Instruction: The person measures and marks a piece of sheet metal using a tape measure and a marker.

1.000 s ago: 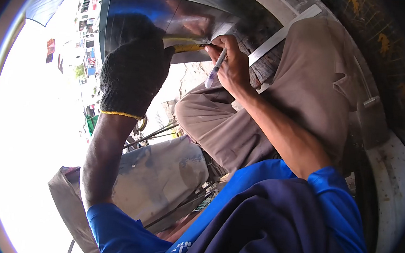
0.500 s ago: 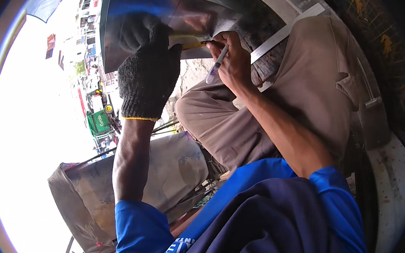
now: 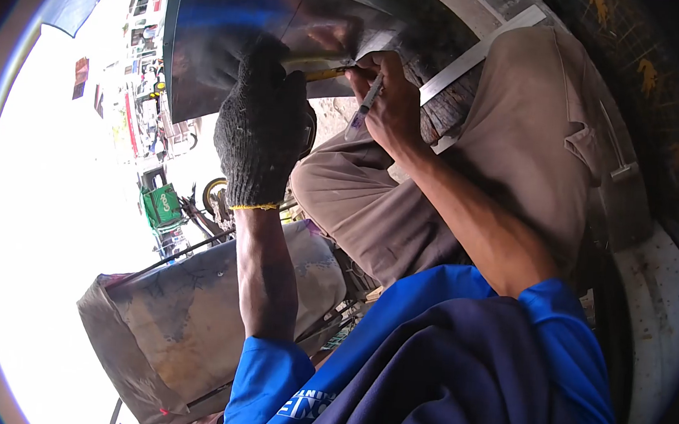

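Marking stage, seemingly mid-way: gloved left hand (image 3: pixel 259 139) presses a yellow measuring tape (image 3: pixel 323 73) flat on the shiny sheet metal (image 3: pixel 226 31), fingers clenched on the tape. Bare right hand (image 3: pixel 390 105) pinches the tape's far end and grips a marker pen (image 3: pixel 365 103). Sheet rests over the knee. No drawn line visible; cutting looks not yet begun.

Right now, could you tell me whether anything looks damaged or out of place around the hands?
Nothing stands out. The gloved left hand presses on the metal sheet, while the bare right hand holds a pen beside it.
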Tool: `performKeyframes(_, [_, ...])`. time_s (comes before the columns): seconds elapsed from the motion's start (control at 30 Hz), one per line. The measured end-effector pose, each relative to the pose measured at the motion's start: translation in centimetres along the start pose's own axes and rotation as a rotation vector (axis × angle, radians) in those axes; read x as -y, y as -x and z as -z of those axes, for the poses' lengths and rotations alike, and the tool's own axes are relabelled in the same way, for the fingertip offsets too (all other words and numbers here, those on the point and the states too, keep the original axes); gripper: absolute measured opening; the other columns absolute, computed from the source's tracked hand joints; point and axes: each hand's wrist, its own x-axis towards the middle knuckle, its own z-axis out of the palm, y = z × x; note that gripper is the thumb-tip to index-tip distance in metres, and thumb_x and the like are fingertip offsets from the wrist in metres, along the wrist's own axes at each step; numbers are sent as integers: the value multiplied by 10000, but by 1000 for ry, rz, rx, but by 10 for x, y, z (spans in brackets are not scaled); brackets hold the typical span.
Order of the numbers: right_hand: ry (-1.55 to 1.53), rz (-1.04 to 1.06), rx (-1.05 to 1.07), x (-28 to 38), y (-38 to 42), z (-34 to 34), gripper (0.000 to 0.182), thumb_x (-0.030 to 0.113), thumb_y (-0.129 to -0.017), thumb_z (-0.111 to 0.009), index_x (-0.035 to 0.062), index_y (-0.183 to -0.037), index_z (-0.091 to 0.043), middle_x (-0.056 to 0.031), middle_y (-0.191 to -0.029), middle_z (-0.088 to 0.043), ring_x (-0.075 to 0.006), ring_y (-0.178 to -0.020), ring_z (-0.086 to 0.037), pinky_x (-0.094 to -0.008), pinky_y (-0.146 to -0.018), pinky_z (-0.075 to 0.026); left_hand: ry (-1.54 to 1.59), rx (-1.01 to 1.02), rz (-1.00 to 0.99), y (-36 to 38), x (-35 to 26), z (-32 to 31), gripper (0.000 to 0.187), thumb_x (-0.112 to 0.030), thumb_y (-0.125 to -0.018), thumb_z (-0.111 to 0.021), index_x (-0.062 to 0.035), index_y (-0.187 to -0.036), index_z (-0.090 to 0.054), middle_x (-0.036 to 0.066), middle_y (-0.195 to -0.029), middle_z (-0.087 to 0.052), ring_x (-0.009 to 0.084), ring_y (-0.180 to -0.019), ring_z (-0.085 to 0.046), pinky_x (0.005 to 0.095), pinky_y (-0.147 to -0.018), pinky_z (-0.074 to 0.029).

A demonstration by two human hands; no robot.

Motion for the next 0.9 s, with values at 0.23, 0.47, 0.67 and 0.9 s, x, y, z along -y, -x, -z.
performKeyframes(0.23, [-79, 12, 42, 7, 1, -3, 258, 109, -963, -746, 56, -1147, -573, -152, -908, -742, -306, -833, -769, -395, -661, -580, 254, -202, 138, 7, -4, -25, 280, -196, -930, -707, -106, -1183, -627, 157, -1009, -726, 358, -918, -738, 453, -771, -574])
performKeyframes(0.47, [-28, -20, 87, 9, 1, 2, 214, 129, -983, -729, 47, -1130, -597, -152, -933, -749, -303, -873, -775, -376, -711, -604, 263, -160, 307, 9, -3, -32, 295, -272, -948, -710, -84, -1173, -676, 153, -1052, -754, 225, -899, -731, 392, -790, -567])
performKeyframes(0.67, [-74, -84, 121, 13, 5, 9, 235, 158, -995, -722, 22, -1144, -601, -189, -1020, -751, -334, -1006, -765, -389, -817, -608, 102, -104, 225, 10, 8, -34, 241, -205, -937, -694, -120, -1161, -661, 144, -999, -721, 365, -878, -723, 457, -743, -568])
performKeyframes(0.9, [-25, -29, 73, 12, 10, 24, 303, 180, -1014, -707, 17, -1213, -547, -150, -1121, -734, -277, -1049, -750, -392, -885, -603, -336, 88, -537, 6, 28, 2, 260, -53, -852, -674, -87, -1108, -699, 87, -1135, -687, 298, -982, -698, 400, -781, -586])
